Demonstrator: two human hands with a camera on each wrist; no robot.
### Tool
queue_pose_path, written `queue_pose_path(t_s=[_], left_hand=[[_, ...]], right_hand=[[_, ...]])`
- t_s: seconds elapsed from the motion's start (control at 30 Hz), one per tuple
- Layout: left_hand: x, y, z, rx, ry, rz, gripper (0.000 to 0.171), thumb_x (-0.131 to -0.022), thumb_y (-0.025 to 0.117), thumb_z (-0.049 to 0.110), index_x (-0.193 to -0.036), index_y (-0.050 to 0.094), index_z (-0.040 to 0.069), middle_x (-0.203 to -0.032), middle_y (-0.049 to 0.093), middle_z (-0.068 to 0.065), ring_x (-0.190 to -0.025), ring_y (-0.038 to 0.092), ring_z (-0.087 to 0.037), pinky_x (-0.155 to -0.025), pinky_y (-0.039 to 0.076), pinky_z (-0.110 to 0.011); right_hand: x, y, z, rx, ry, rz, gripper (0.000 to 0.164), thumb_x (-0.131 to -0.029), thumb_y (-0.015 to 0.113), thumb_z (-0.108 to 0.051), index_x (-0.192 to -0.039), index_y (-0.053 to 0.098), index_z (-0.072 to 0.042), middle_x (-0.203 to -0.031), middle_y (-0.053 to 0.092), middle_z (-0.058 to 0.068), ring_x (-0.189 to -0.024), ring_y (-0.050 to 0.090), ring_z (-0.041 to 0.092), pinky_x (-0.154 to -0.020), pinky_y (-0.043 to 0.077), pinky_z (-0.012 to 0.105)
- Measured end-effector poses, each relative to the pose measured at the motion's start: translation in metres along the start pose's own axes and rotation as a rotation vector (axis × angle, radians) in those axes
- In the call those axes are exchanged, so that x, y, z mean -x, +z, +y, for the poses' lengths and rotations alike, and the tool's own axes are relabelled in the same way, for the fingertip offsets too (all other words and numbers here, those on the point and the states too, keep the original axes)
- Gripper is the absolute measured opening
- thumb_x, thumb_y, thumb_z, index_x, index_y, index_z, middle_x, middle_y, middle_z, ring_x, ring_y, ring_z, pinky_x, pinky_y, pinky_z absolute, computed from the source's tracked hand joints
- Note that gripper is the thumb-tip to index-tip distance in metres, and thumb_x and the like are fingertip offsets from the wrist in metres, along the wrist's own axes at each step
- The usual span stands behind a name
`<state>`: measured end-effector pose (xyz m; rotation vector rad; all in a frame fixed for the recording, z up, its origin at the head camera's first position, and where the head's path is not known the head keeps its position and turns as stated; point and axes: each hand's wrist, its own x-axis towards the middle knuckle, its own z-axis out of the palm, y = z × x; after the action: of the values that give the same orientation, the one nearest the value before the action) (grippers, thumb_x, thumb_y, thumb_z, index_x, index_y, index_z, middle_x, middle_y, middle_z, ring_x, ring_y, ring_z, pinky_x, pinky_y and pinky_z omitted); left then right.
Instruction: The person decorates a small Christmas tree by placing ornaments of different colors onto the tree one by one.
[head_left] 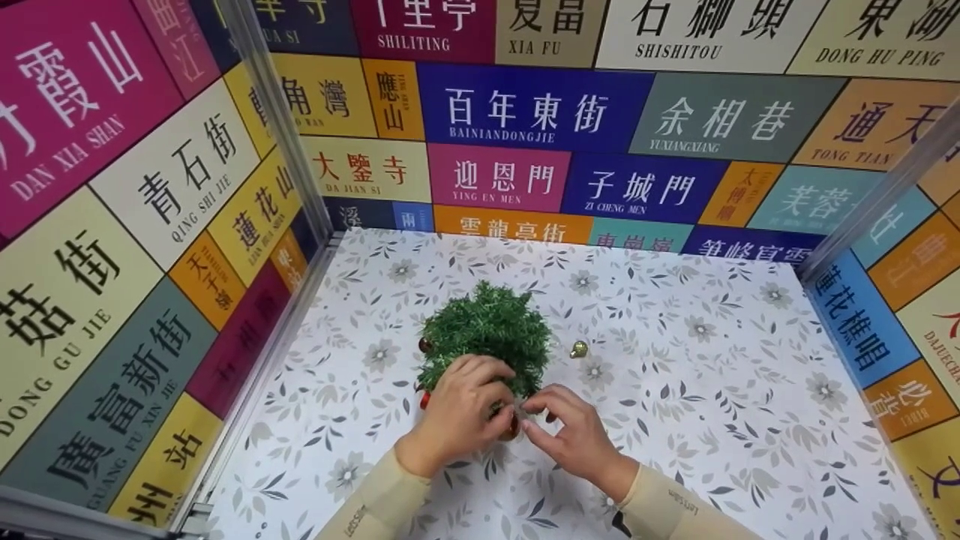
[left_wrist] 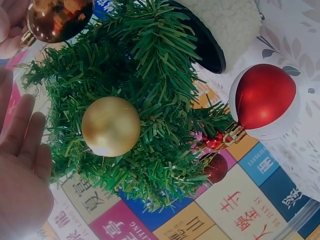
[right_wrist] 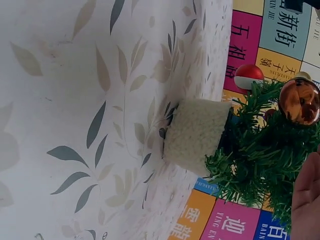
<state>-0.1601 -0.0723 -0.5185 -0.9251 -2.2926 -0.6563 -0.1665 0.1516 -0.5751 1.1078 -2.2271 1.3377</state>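
Note:
A small artificial Christmas tree (head_left: pixel 487 322) lies between my hands; the right wrist view shows its fuzzy cream base (right_wrist: pixel 196 132). At its near side my left hand (head_left: pixel 465 401) curves over the branches, thumb and forefinger close to my right fingertips; cannot tell if it grips anything. My right hand (head_left: pixel 574 435) pinches near the cap of a shiny copper Christmas ball (left_wrist: pixel 60 17). A matte gold ball (left_wrist: pixel 111 126) hangs among the green needles. Along the other side are a red-and-white ball (left_wrist: pixel 265 97) and a dark red glittery ball (left_wrist: pixel 216 167).
A small gold ornament (head_left: pixel 578 349) lies on the table right of the tree. The tabletop (head_left: pixel 675 390) has a white floral cover. Colourful panels with lettering (head_left: pixel 532 105) wall off the back and both sides, with metal posts (head_left: pixel 289 127) at the corners.

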Motion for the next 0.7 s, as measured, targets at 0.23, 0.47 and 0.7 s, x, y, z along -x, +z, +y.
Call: queue_pose_path(t_s=[0.23,0.47,0.7], left_hand=[[0.001,0.002,-0.001,-0.010,-0.010,-0.003,0.007,-0.082,0.072,0.020,-0.075,0.072,0.020,-0.112,0.067,0.004,-0.108,0.059,-0.016,-0.101,0.041,-0.037],[0.001,0.002,0.000,0.007,-0.020,-0.023,0.007,-0.083,0.071,0.021,-0.076,0.074,0.022,-0.113,0.066,0.004,-0.111,0.058,-0.016,-0.103,0.039,-0.037],[0.003,0.002,-0.002,-0.064,0.009,-0.034,0.006,-0.079,0.074,0.020,-0.073,0.073,0.020,-0.113,0.067,0.002,-0.111,0.058,-0.017,-0.104,0.039,-0.037]], right_hand=[[-0.007,0.005,-0.002,0.029,-0.028,0.024,0.025,-0.089,0.076,-0.011,-0.108,0.069,-0.025,-0.103,0.063,-0.012,-0.083,0.061,0.009,-0.064,0.049,0.019],[-0.013,0.008,-0.002,0.012,-0.057,0.042,0.026,-0.089,0.074,-0.006,-0.104,0.069,-0.027,-0.099,0.064,-0.011,-0.077,0.059,0.011,-0.060,0.051,0.026],[-0.011,0.007,0.002,0.068,-0.028,0.057,0.020,-0.090,0.071,-0.010,-0.093,0.064,-0.028,-0.093,0.060,-0.016,-0.076,0.054,0.004,-0.063,0.048,0.020]])
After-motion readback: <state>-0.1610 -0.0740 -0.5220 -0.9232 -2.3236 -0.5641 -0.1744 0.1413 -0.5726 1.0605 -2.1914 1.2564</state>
